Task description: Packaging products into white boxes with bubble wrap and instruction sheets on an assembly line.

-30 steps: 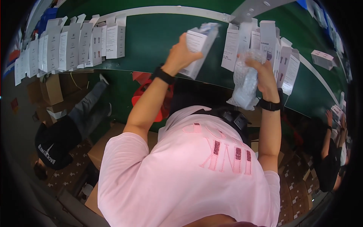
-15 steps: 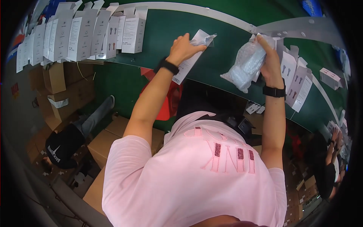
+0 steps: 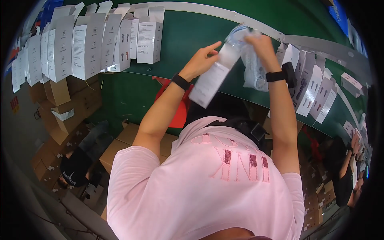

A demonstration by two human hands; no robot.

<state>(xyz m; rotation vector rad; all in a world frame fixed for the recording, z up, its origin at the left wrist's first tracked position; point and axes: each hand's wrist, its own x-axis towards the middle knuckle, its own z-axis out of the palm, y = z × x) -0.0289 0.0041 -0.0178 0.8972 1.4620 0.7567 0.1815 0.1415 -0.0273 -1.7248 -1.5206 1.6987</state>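
A tall white cardboard box (image 3: 211, 82) tilts over the green table, its upper end leaning away to the right. My left hand (image 3: 200, 62) grips the box by its left edge, the index finger stretched out and some fingers hidden. At the box's upper end is a crumpled clear plastic bag (image 3: 239, 34). My right hand (image 3: 262, 48) is closed on plastic there, its fingertips partly blurred. Below that hand hangs a bubble-wrapped bundle (image 3: 255, 72); what is inside cannot be made out.
Several upright white boxes with raised flaps (image 3: 86, 48) line the table's left side, and more boxes (image 3: 316, 90) stand to the right. A pale rail (image 3: 224, 14) borders the table (image 3: 186, 32). A red stool (image 3: 178, 112) is below. Other people (image 3: 76, 168) work nearby.
The white box has been lifted off the table and tilted. My right hand has moved left with the bubble-wrapped bundle to the box's upper end.
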